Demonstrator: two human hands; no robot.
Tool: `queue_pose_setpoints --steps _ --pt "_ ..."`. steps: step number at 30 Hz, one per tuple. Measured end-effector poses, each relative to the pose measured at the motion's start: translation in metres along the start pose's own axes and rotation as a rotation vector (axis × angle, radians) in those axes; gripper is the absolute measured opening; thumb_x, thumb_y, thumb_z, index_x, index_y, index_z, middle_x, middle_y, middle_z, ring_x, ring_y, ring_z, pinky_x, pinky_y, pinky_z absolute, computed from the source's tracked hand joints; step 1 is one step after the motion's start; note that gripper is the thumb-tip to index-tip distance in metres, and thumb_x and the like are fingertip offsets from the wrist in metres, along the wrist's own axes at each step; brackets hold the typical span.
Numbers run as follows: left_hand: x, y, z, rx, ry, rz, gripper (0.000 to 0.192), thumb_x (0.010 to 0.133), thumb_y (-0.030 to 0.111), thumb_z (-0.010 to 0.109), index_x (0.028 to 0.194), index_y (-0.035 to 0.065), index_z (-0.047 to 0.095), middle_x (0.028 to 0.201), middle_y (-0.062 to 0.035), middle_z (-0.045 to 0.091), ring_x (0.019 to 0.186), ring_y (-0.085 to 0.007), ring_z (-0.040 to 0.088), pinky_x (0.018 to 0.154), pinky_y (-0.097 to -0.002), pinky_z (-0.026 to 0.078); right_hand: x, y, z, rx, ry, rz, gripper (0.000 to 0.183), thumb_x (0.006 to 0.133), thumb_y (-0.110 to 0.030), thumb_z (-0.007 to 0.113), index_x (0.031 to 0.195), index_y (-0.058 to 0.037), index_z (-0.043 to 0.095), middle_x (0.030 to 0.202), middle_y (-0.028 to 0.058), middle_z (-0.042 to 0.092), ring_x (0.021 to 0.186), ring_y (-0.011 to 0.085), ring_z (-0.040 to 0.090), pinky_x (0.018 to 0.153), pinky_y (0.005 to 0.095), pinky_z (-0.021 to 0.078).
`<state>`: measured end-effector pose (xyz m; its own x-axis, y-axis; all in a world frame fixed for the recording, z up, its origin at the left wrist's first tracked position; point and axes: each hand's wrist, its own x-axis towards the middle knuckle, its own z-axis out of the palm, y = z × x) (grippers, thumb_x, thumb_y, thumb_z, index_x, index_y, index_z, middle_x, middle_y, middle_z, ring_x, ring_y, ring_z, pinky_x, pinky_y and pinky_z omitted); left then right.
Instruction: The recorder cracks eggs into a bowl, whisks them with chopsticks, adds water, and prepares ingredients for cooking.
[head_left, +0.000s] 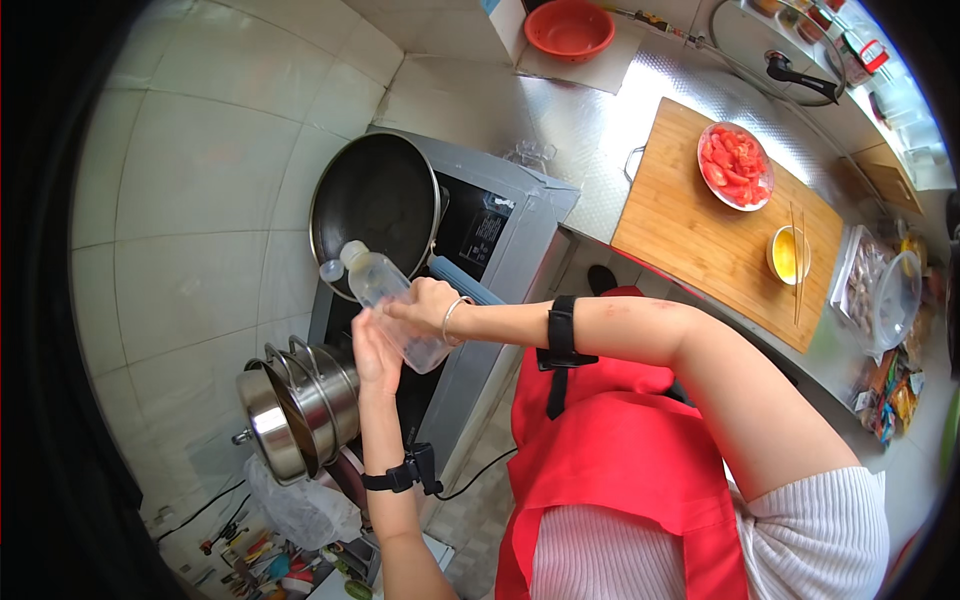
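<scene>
My right hand (429, 306) is wrapped around a clear plastic squeeze bottle (386, 289). The bottle is tilted, its white neck over the near rim of a dark frying pan (379, 199) and its small round cap (331, 270) hanging open beside the neck. Little seems to be inside the bottle. My left hand (377, 352), slightly blurred, is raised flat against or close beside the bottle's lower side; whether it touches is hard to tell. The pan, with a blue-grey handle (469, 281), sits on a black cooktop (472, 225) and looks bare inside.
Stacked steel pots (300, 412) stand left of my left forearm. A wooden cutting board (667, 202) on the counter carries a plate of cut tomatoes (735, 165), a bowl of beaten egg (787, 255) and chopsticks (799, 270). Farther back are a red basin (570, 30) and a glass lid (776, 49).
</scene>
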<state>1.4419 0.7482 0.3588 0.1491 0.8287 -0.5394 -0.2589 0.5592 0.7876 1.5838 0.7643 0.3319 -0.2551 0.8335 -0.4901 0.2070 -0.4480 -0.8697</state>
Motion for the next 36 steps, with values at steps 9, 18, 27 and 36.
queue_pose_setpoints --steps 9,18,27,36 --pt "-0.018 0.025 -0.02 -0.344 -0.08 0.203 0.081 0.077 0.067 0.033 0.123 0.001 0.036 0.122 -0.012 0.045 0.116 -0.0264 0.039 0.098 -0.0399 0.028 -0.051 0.006 -0.013 -0.28 -0.011 -0.44 0.05 0.065 -0.043 0.064 0.087 -0.0001 0.054 0.072 0.0164 0.061 0.068 0.0309 0.061 0.063 0.0366 0.0483" --pt "-0.034 0.012 0.006 -0.425 -0.388 0.053 0.035 0.085 0.038 0.044 0.093 0.0051 0.051 0.103 -0.0087 0.052 0.109 -0.0239 0.044 0.093 -0.0467 0.03 -0.103 0.02 -0.048 -0.437 -0.009 -0.483 0.047 0.061 -0.038 0.07 0.088 -0.0026 0.055 0.076 0.016 0.061 0.074 0.0325 0.06 0.069 0.0379 0.048" --pt "-0.012 -0.012 0.086 -0.434 -0.759 -0.165 0.028 0.084 0.03 0.048 0.089 0.0021 0.05 0.099 -0.011 0.05 0.106 -0.0243 0.042 0.096 -0.0383 0.03 -0.164 0.065 -0.083 -0.489 0.332 -0.465 0.046 0.065 -0.035 0.069 0.092 -0.0038 0.047 0.065 0.0175 0.057 0.064 0.0368 0.057 0.06 0.0418 0.0458" --pt "-0.001 -0.034 0.1 -0.089 -0.553 0.261 0.057 0.089 0.051 0.024 0.119 0.0054 0.04 0.119 -0.0092 0.045 0.112 -0.0193 0.041 0.096 -0.0323 0.026 -0.227 0.098 -0.182 -0.237 0.737 -0.529 0.049 0.067 -0.041 0.069 0.094 -0.0061 0.047 0.074 0.0163 0.06 0.071 0.0325 0.059 0.065 0.0383 0.047"
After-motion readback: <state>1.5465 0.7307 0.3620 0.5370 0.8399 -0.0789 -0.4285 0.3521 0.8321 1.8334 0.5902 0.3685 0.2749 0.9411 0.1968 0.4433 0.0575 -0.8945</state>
